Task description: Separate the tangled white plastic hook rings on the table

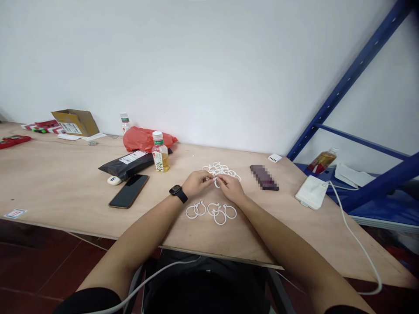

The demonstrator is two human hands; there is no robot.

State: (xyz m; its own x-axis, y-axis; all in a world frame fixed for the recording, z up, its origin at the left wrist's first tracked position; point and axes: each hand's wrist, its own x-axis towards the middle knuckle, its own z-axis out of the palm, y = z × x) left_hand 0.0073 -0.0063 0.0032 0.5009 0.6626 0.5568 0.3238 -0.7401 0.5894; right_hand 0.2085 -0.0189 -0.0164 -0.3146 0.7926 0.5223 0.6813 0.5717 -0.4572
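Sitting between left fingers (207,175) and right fingers (225,179), one white ring (215,185)

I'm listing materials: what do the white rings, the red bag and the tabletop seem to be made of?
White rings: probably smooth plastic, evenly white, without metallic shine. Red bag: likely thin plastic film, crumpled and slightly glossy. Tabletop: apparently wood, perhaps plywood, matte, with faint grain.

On the tabletop (81,174), piled rings (221,167) lie behind the left hand (197,183) and right hand (231,186), loose rings (215,213) before them, a phone (129,192) and bottle (160,155) farther left.
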